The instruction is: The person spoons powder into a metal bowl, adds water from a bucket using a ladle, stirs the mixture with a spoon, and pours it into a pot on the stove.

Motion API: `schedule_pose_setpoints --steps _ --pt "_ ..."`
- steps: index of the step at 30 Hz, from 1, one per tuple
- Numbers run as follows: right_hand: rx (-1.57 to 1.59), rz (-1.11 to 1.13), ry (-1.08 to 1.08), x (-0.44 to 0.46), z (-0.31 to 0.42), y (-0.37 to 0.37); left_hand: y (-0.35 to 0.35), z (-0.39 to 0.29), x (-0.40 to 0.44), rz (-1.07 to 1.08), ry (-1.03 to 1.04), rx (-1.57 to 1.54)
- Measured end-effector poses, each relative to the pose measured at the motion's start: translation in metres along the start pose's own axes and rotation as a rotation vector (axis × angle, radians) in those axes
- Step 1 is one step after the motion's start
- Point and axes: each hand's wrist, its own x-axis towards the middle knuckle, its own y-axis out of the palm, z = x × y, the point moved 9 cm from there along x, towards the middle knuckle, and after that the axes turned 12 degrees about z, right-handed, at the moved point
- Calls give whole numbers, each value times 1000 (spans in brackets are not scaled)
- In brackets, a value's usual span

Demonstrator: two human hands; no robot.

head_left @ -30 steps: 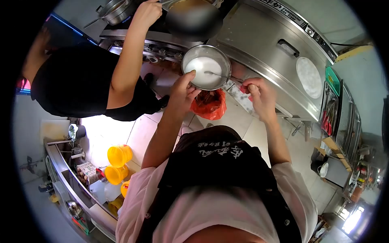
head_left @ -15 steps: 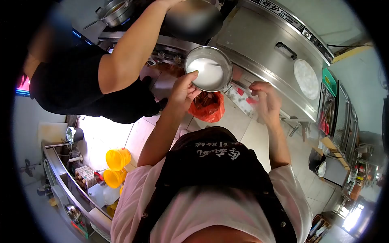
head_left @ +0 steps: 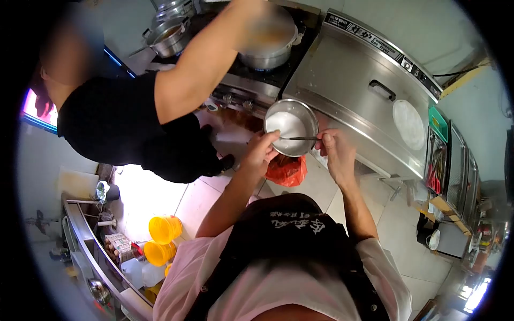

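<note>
My left hand point(head_left: 262, 152) grips the near left side of a round steel bowl point(head_left: 309, 115), thumb over the rim. White liquid point(head_left: 288, 124) fills its lower part. The fingers of my right hand point(head_left: 338, 155) close on the end of a thin metal utensil point(head_left: 301, 138) at the bowl's right side. This utensil lies across the near part of the bowl; its far end is at my left thumb, and I cannot make out its kind. Just below the bowl hangs or stands a red plastic bag point(head_left: 287, 172), partly hidden.
A co-worker's arm point(head_left: 198, 67) reaches over the stove point(head_left: 241, 85) on the left. A large pot point(head_left: 270, 56) sits above a blue flame, with a smaller pot point(head_left: 170, 36) behind. The gas fryer point(head_left: 342, 80) stands at right. Yellow buckets point(head_left: 165, 229) are on the floor.
My right hand has moved in to the bowl and taken hold of the utensil. The bowl sits lower and further right in view. A dark wok is gone from the stove area; a pot shows there.
</note>
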Motion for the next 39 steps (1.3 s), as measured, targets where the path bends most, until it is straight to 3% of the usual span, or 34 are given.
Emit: schedule_pose_setpoints --steps 4,8,12,16,17,20,25,27,33,39 --pt "-7 -45 -89 13 8 2 6 -4 -10 8 -25 -8" --pt "-262 -128 -35 7 12 -20 -7 0 -10 10 -11 8" --pt "-269 -49 64 -6 12 -22 -8 -2 -12 75 -10 36" --pt "-103 26 -63 -11 18 7 -13 3 -10 79 -1 -5" --pt "-56 68 -11 -11 16 16 -16 5 -12 66 -11 19" --pt "-36 40 -61 1 15 31 -14 3 -19 50 -39 60" --pt "-363 -131 -71 4 24 -2 -19 10 -15 162 -35 122" --pt "-266 -143 66 -5 7 -14 -25 16 -12 158 -41 68" --pt "-59 0 11 -14 6 19 -19 10 -8 176 -62 5" --pt "-266 -87 -60 13 23 20 -25 18 -6 180 -118 22"
